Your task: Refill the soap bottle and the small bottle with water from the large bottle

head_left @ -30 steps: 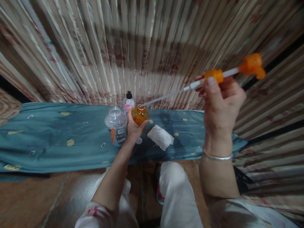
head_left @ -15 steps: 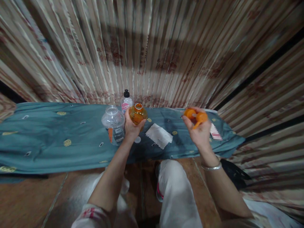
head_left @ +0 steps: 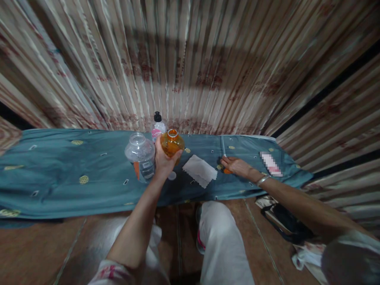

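My left hand (head_left: 164,160) is wrapped around an amber see-through bottle (head_left: 172,145), upright with its round mouth uncovered. Low over the cloth-covered table, my right hand (head_left: 236,165) has its fingers closed on an orange trigger spray head (head_left: 227,171), mostly hidden under them. A thin pale tube (head_left: 223,145) runs from it toward the back. Left of the amber bottle stands a clear wide plastic bottle (head_left: 139,152) with its mouth uncovered. A small white cap (head_left: 172,175) lies below my left hand, and a white wiping cloth (head_left: 200,170) lies between both hands.
A clear bottle with a black cap (head_left: 158,124) stands behind the amber one. A blurred pink-white item (head_left: 270,163) lies at the right of the teal table cover (head_left: 103,158). Pleated curtains (head_left: 184,79) hang behind, and a black-strapped bag (head_left: 285,221) is on the floor.
My right hand has come down and inward to the table with the spray head, whose tube now points toward the back. My left hand and the amber bottle have hardly moved.
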Tool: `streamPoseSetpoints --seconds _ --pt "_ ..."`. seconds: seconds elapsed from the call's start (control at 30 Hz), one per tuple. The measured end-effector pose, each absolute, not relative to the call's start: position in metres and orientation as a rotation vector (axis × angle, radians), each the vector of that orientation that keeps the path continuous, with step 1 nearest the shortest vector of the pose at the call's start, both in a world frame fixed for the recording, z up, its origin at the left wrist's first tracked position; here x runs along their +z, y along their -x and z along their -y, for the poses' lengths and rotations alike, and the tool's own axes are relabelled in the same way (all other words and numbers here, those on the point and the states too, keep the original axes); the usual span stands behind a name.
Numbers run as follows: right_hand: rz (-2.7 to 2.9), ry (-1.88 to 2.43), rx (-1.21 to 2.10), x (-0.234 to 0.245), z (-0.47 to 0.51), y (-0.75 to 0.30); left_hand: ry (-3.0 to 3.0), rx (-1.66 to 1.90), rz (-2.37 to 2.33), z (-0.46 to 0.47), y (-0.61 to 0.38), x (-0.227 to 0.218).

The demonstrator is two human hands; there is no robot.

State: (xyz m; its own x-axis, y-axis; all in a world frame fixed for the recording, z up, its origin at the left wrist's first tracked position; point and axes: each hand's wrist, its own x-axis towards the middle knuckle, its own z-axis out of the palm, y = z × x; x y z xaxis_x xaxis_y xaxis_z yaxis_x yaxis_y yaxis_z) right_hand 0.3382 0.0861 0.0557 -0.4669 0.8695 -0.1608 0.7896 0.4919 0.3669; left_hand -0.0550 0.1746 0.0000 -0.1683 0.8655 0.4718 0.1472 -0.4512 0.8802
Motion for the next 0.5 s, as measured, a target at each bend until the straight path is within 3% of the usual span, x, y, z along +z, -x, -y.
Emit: streamPoseSetpoints --seconds 0.27,0.5 --pt "-2.517 -1.339 0.302 0.028 -0.089 -0.358 -1.575 1.648 -1.168 -0.174 0.056 0.0" --pt "-2.442 -1.505 0.455 0.043 -0.087 -0.351 -1.553 1.647 -1.159 -0.176 0.054 0.0"
